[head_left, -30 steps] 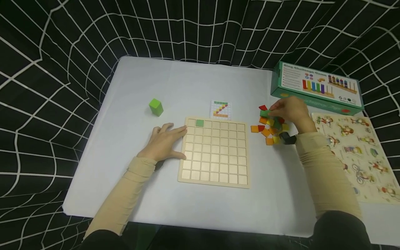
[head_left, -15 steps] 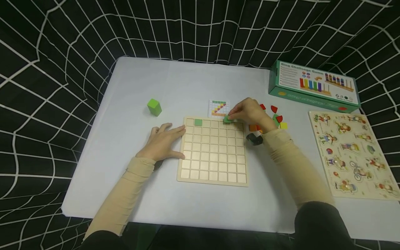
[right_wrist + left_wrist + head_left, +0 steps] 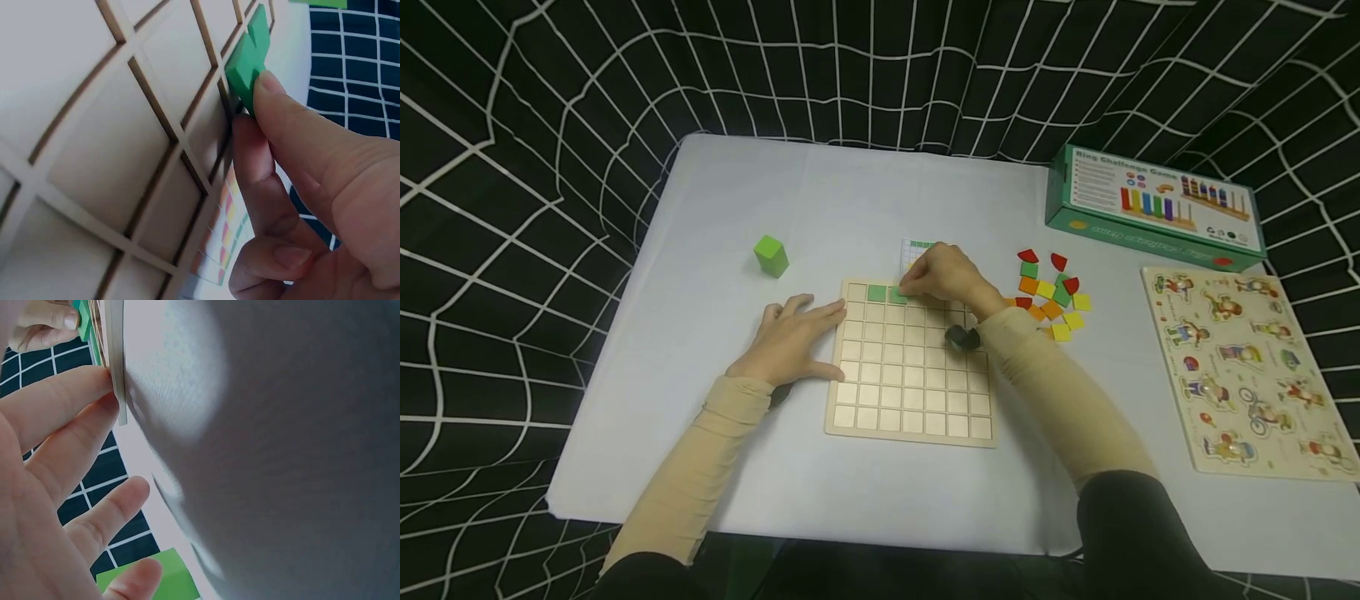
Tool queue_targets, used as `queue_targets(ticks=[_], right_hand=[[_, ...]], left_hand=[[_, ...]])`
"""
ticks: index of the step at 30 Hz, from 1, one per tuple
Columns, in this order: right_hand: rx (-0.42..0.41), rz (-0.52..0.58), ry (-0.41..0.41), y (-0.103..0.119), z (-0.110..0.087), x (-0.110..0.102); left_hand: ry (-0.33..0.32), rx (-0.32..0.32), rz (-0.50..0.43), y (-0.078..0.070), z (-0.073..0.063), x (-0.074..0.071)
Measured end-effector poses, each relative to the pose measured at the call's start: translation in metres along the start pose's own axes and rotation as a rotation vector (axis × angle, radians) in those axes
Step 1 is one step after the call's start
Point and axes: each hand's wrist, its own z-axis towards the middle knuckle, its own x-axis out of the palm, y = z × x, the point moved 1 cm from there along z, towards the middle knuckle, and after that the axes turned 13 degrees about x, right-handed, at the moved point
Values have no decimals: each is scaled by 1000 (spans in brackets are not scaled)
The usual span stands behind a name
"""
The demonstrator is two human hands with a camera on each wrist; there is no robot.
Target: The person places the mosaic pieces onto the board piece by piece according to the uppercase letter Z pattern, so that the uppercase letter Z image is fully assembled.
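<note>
A pale wooden grid board (image 3: 913,375) lies flat on the white table. One green square tile (image 3: 876,293) sits in its far row, second cell from the left. My right hand (image 3: 949,277) pinches another green square tile (image 3: 245,70) between thumb and index finger, right at the cell beside the first; in the right wrist view this tile is slightly tilted over the grid. My left hand (image 3: 788,340) spreads along the board's left edge, fingers extended, with fingertips touching the rim (image 3: 115,375) in the left wrist view. A patterned card (image 3: 913,250) lies behind the board, partly hidden by my right hand.
Loose red, green, orange and yellow tiles (image 3: 1045,288) lie right of the board. A green block (image 3: 771,256) stands to the left. A Ring Challenge Game box (image 3: 1156,207) and a picture puzzle board (image 3: 1247,375) occupy the right side. Black netted cloth (image 3: 865,75) hangs behind.
My right hand has picked up a green tile from the loose pile and carried it left to the board's far row. The left hand stays at the board's edge.
</note>
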Motion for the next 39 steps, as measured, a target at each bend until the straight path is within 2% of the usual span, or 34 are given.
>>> queue_targets(ticks=[8, 12, 18, 27, 33, 39], right_hand=[[4, -8, -42, -1, 1, 6], [-2, 49, -62, -11, -3, 1], [46, 96, -93, -40, -12, -19], [174, 53, -170, -95, -26, -54], [245, -32, -259, -127, -24, -71], [323, -10, -269, -144, -19, -77]], left_hand=[[11, -9, 3, 1, 2, 2], [10, -4, 9, 1, 2, 2], [12, -2, 17, 1, 1, 1], [6, 2, 20, 0, -1, 2], [3, -2, 19, 1, -1, 2], [-2, -3, 6, 0, -1, 1]])
